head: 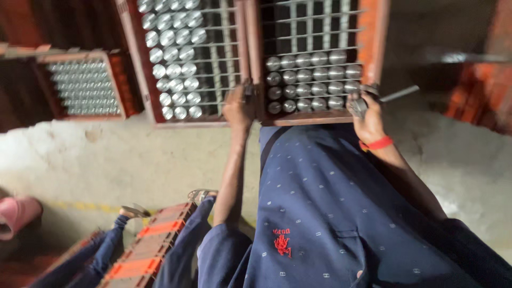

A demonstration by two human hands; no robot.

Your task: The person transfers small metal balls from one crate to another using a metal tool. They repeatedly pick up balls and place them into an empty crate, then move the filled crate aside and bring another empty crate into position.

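A grey concrete floor (133,160) carried three red-framed wire crates. The right crate (373,42) held rows of silver cans (312,80) toward its near edge. The left hand (238,108) gripped that crate's near left corner; the right hand (367,114), its grip closed on a small metal tool (397,94), sat at the near right corner.

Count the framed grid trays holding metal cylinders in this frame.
3: a small tray at far left, a middle tray beside the left hand, and a right tray next to the right hand. Others may lie beyond the frame.
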